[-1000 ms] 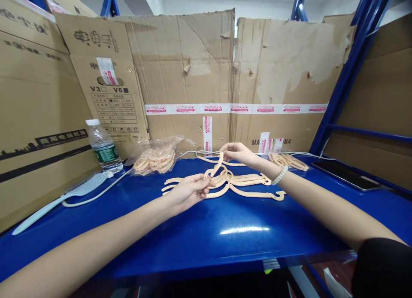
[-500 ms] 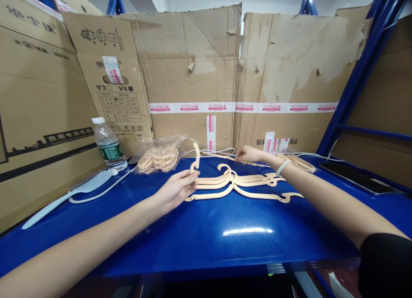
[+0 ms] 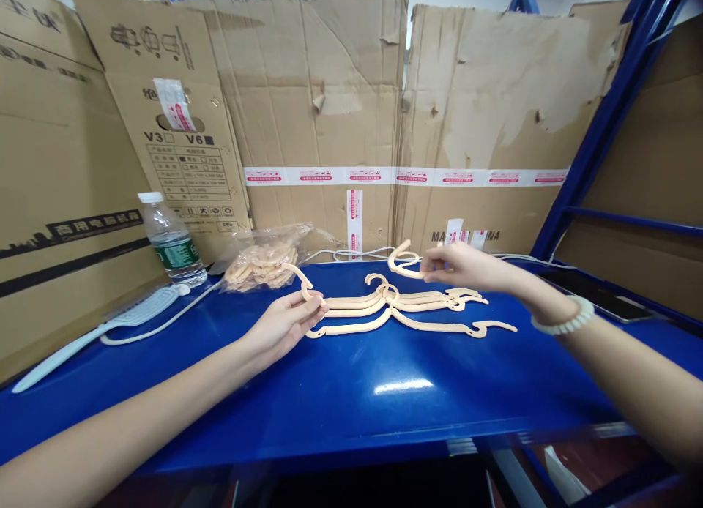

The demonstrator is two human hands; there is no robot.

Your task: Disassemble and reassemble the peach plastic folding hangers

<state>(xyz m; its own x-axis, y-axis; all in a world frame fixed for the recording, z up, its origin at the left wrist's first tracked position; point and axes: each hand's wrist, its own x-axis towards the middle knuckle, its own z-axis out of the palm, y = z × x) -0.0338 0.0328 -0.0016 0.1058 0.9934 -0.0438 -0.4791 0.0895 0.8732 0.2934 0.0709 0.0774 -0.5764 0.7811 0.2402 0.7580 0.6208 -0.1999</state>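
Note:
My left hand (image 3: pixel 285 321) pinches a curved beige arm piece (image 3: pixel 301 278) between thumb and fingers, at the left end of the laid-out hangers. Whether this piece joins one of those hangers is hidden by the fingers. Several beige plastic hangers (image 3: pixel 362 326) lie overlapped on the blue table, hooks toward the back and hooked end pieces at the right. Behind them, my right hand (image 3: pixel 464 265) grips another beige hanger (image 3: pixel 405 269), raised off the table; its curved end sticks out to the left of the fingers and the rest is covered.
A clear bag of beige hanger pieces (image 3: pixel 263 263), a water bottle (image 3: pixel 174 244) and a pale blue fly swatter (image 3: pixel 110 325) stand or lie at the left. White cable (image 3: pixel 340 253) runs along the cardboard (image 3: pixel 318 135) behind. A dark phone-like slab (image 3: pixel 604 299) lies right.
The curved piece in my left hand has swung from upright to tilted left. My right hand has come forward and right, lifting the beige hanger. The view has shifted slightly.

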